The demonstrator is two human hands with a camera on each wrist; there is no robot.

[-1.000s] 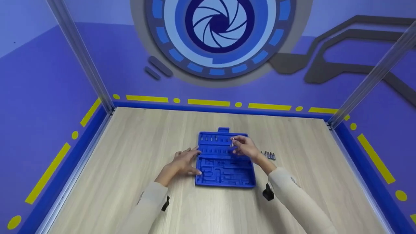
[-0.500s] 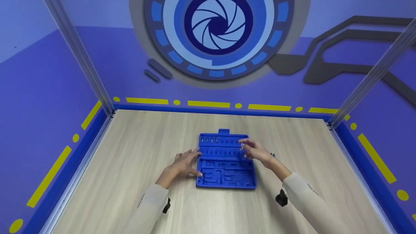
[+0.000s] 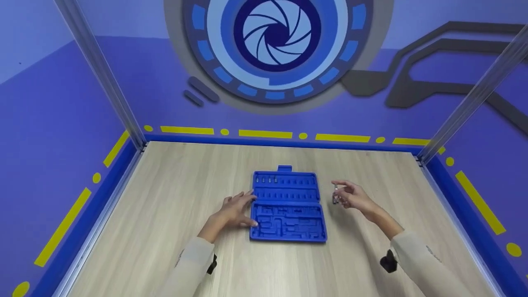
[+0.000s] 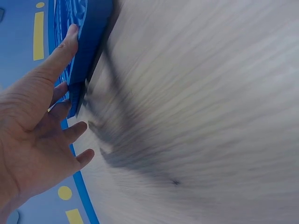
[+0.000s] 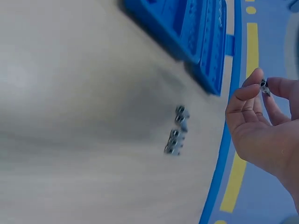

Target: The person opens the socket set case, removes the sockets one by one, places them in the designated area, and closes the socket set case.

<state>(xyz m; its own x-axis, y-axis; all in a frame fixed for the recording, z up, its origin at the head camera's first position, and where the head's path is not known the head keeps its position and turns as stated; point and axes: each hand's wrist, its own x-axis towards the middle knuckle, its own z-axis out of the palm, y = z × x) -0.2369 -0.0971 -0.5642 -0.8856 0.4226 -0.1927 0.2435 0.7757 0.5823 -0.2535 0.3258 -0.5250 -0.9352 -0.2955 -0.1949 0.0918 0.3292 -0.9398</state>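
Note:
An open blue plastic case [image 3: 288,201] lies flat on the table, its upper half holding several small metal bits [image 3: 269,180] upright at the left of the top row. My left hand [image 3: 233,211] rests along the case's left side, thumb and fingertips at the rim, fingers spread. To the right of the case, above the table, my right hand [image 3: 357,199] pinches a small metal socket bit [image 5: 264,86] between thumb and fingers. Below that hand, several more socket bits [image 5: 174,140] lie grouped on the table in the right wrist view.
The wooden table [image 3: 165,185] is bounded by blue printed walls [image 3: 272,119] at the back and sides. Metal posts [image 3: 103,78] stand at its back corners. Moulded recesses fill the case's lower half.
My right hand has moved right, from over the case's upper half to the table beside it, still pinching a bit. My left hand has stayed at the case's left edge.

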